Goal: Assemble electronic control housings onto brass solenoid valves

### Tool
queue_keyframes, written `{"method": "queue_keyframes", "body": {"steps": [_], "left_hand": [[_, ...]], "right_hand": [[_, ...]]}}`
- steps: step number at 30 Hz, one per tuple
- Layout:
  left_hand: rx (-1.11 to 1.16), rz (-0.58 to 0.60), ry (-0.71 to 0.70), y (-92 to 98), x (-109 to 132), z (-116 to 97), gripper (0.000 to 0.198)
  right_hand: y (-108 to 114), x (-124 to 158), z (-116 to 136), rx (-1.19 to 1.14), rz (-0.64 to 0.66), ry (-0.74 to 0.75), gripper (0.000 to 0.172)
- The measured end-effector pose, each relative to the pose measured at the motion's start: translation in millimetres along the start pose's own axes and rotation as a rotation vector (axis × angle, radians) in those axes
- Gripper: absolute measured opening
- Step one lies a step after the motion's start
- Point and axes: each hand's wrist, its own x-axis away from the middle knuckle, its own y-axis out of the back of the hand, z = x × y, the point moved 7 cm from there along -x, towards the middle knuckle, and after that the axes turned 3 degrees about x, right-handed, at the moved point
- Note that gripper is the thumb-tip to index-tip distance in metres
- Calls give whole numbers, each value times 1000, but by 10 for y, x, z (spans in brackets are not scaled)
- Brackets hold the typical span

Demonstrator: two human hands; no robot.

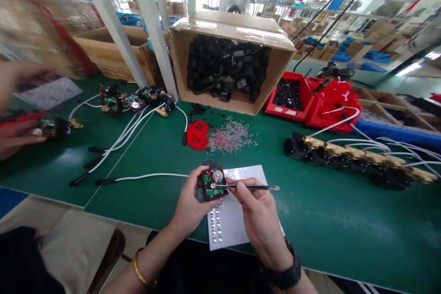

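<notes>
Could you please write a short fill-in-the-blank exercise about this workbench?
1. The person's left hand holds a device whose circuit board is ____.
2. The thin tool is in the person's ____ hand.
3. The central cardboard box holds many ____ parts.

Missing words: green; right; black.

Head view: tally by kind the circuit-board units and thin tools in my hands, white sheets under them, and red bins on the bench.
Held circuit-board unit: 1
Held thin tool: 1
White sheet: 1
Red bins: 2
Total: 5
</notes>
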Motion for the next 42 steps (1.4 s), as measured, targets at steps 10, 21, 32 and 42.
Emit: {"method": "queue_keyframes", "body": {"steps": [10, 21, 32, 42], "left_hand": [[0, 6, 19, -21, -13, 28, 75], [-7, 17, 18, -24, -6, 41, 75], [-16, 10, 15, -22, -10, 52, 76], [-93, -14, -74, -9, -8, -36, 73]], "right_hand": [[24, -15, -9, 72, -27, 49, 23], [14, -37, 26, 163, 4, 77, 21], [-1, -40, 69, 219, 27, 79, 19], [-3, -47, 76, 244, 35, 91, 18]]}}
